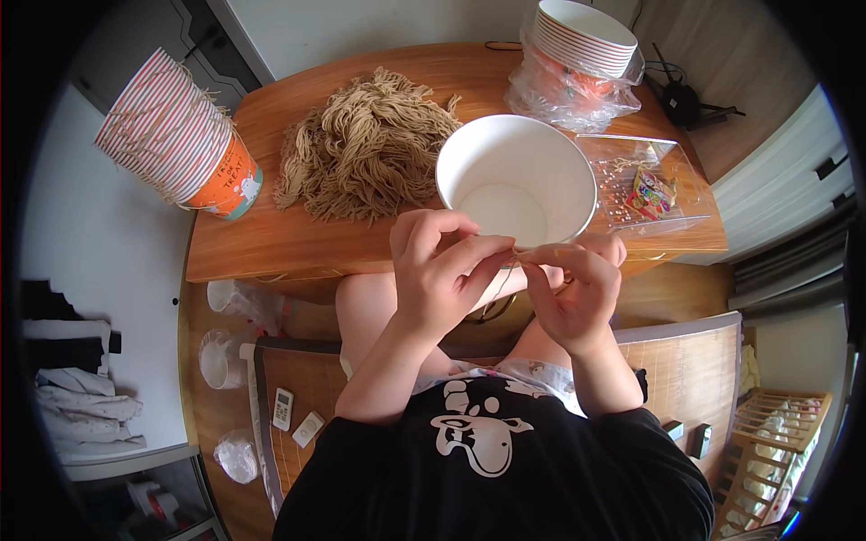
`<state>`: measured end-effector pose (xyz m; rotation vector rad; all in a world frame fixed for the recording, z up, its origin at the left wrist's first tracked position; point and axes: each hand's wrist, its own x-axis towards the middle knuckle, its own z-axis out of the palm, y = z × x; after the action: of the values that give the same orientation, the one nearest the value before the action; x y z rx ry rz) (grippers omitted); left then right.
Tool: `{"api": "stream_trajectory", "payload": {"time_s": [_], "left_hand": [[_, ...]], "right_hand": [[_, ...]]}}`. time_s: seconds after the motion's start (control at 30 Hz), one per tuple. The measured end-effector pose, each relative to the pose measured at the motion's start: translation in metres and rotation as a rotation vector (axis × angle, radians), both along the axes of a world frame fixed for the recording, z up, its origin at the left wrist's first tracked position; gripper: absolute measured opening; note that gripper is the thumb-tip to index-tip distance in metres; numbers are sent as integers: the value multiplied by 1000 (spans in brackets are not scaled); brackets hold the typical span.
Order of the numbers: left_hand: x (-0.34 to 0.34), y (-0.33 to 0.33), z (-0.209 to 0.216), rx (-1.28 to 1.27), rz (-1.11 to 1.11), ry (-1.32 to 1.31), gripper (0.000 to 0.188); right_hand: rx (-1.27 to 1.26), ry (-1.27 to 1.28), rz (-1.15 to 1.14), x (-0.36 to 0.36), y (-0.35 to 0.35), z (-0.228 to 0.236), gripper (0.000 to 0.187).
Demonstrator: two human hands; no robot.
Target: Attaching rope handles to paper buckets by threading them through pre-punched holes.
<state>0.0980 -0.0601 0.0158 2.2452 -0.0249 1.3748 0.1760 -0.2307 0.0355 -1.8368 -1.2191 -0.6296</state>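
Note:
A large white paper bucket stands at the table's front edge, its open mouth tipped toward me. My left hand and my right hand meet at its near rim. Both are closed, thumbs against fingertips, pinching a thin tan paper cord. A short end of it hangs down between them. My fingers hide how the cord passes the rim. Behind my left hand lies a big loose pile of tan cords.
Nested striped buckets with cords lean at the table's left. More buckets in plastic wrap stand at the back right. A clear tray holds small beads and a colourful packet. Two remotes lie on the mat beside me.

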Motion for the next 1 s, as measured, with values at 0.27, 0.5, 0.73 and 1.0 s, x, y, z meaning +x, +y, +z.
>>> {"api": "stream_trajectory", "payload": {"time_s": [0.27, 0.5, 0.73, 1.0], "left_hand": [[1, 0, 3, 80, 14, 8, 23], [2, 0, 1, 96, 18, 1, 24], [1, -4, 3, 96, -6, 3, 30], [5, -2, 0, 139, 15, -34, 26]], "right_hand": [[189, 67, 215, 1, -7, -20, 58], [196, 227, 126, -3, -8, -26, 47], [-21, -5, -41, -6, -8, -9, 53], [52, -73, -83, -5, 4, -11, 29]]}}
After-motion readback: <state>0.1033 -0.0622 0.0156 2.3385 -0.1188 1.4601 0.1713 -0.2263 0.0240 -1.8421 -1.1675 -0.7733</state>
